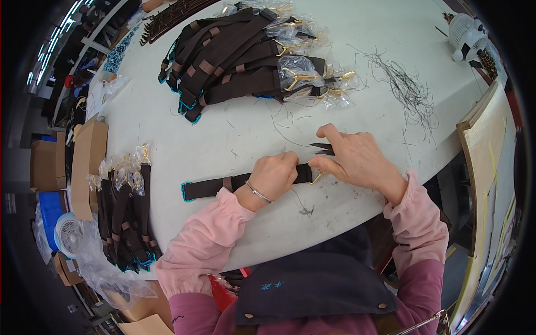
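Observation:
A dark brown webbing strap [209, 188] lies across the near part of the table, with a teal-wrapped buckle at its left end and a gold metal clasp [317, 176] at its right. My left hand [273, 177] is closed on the strap close to the clasp end, its fingertips bunched together. Just right of it, my right hand [360, 159] holds black thread snips [322, 149], whose blades point left between thumb and forefinger. The right thumb is beside the clasp; whether it touches is unclear. A loose thread hangs below the strap.
A large heap of similar straps [223, 61], their clasps in clear plastic, lies at the far side. A smaller bundle [125, 218] rests at the left edge. Tangled black threads [405, 89] lie far right, near a white fan [468, 34]. Cardboard boxes [89, 164] stand left.

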### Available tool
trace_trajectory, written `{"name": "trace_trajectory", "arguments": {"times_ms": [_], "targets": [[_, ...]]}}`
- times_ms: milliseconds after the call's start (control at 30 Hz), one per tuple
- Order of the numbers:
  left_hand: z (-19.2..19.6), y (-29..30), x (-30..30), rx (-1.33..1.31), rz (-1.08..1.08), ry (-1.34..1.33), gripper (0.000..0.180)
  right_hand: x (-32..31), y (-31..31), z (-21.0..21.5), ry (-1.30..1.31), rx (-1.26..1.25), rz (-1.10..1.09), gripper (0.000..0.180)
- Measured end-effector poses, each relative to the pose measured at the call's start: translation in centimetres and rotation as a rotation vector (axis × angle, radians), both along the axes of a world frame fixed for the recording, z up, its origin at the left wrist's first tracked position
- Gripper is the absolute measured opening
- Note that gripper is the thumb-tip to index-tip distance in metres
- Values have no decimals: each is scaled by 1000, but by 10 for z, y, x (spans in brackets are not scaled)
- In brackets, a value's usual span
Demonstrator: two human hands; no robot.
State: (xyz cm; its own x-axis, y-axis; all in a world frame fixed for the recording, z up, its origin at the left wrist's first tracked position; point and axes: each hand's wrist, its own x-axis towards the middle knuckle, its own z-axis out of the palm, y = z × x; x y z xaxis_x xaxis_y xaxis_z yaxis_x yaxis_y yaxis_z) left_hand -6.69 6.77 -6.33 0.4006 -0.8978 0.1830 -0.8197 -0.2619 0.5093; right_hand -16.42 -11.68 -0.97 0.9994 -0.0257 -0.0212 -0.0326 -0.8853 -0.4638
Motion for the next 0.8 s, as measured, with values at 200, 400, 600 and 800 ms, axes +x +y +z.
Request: {"name": "trace_trajectory", "arguments": {"times_ms": [200,400,600,800], "targets": [[4,-3,8,-30,70,392,6,26,-16,-11,105,89,311,23],[6,-3,7,-29,97,474,7,39,-15,-12,197,183,316,21],[5,-4,6,-24,100,485,7,42,-18,-11,238,205,301,15],[5,-1,7,-19,127,519,8,57,-32,3,241,249,265,20]]}}
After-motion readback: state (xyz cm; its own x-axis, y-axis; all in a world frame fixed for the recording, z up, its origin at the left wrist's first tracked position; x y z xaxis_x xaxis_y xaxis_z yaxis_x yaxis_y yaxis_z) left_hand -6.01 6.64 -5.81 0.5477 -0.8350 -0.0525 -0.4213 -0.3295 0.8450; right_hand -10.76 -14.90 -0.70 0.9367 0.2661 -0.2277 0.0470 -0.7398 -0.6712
